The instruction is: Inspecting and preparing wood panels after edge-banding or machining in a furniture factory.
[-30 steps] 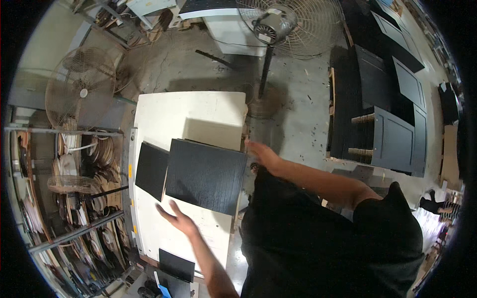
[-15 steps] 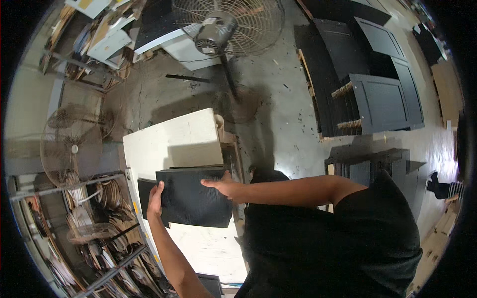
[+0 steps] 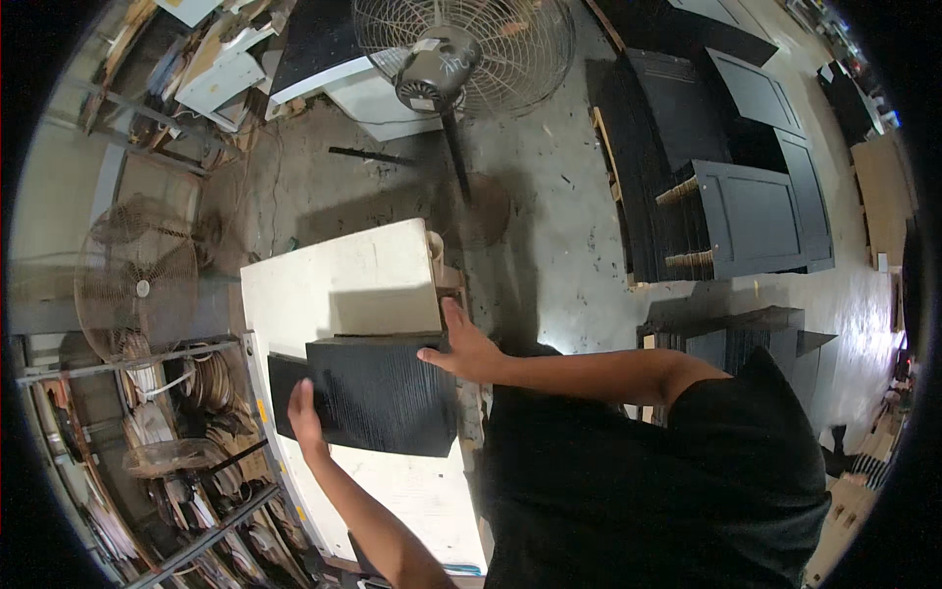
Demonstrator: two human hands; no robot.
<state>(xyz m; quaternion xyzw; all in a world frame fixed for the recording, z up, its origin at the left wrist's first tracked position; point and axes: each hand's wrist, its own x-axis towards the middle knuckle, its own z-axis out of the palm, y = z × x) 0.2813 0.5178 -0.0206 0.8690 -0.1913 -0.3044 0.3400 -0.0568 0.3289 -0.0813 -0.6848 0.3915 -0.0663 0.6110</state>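
A stack of black wood-grained panels (image 3: pixel 378 398) lies on a white-topped table (image 3: pixel 343 265). Flat beside the stack's left side is another dark panel (image 3: pixel 285 378), partly covered. My left hand (image 3: pixel 306 417) is at the stack's left edge, fingers stretched out and pointing away from me. At the upper right corner, my right hand (image 3: pixel 469 351) has its thumb and fingers spread, the thumb reaching toward the top panel. Neither hand is wrapped round anything, and whether the fingertips touch the panels is hard to tell.
Beyond the table stands a pedestal fan (image 3: pixel 442 69); another fan (image 3: pixel 137 285) is at the left. Below it, a metal rack (image 3: pixel 196 545) holds many rolls of edging strip. Stacked dark cabinet doors (image 3: pixel 751 216) rest on a pallet at the right. Another person (image 3: pixel 868 466) shows at the far right.
My right hand has loosened from the stack's right edge, its fingers now spread at the corner. My left hand has come slightly toward me, off its hold on the left edge.
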